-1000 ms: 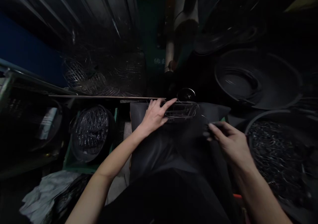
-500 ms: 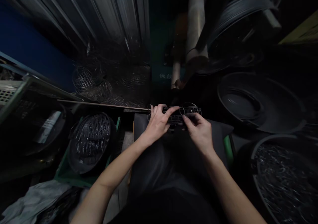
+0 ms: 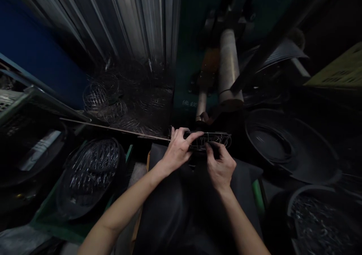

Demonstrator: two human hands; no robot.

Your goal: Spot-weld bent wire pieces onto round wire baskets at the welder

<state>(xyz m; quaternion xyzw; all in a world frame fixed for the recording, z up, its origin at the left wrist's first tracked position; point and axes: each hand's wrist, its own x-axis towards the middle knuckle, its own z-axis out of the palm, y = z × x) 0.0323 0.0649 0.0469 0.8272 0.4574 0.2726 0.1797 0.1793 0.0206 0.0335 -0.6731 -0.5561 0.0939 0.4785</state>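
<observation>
A thin metal wire frame (image 3: 217, 135), basket-like with several rods and loops, lies across the front of my dark-clothed lap. My left hand (image 3: 178, 149) is wrapped over its left part, the index finger stretched along the top wire and the other fingers bent round it. At the frame's near side, right of the middle, my right hand (image 3: 222, 166) pinches with thumb and fingertips. Whatever sits between those fingertips is too small and dark to make out. Close behind the frame stand the metal cylinders (image 3: 229, 66) of a green machine.
To the left, an oval dark tub (image 3: 63, 204) of wire pieces rests in a green crate (image 3: 46, 223). Wire grids (image 3: 97, 100) lie by a corrugated wall (image 3: 135, 25). At right are a wide dark basin (image 3: 319, 153) and a bucket (image 3: 291, 206) of small metal pieces.
The view has tilted up, so the scene sits lower. My right hand has shifted slightly left along the frame, and the curved wire that rose above it now lies lower. My left hand keeps its grip.
</observation>
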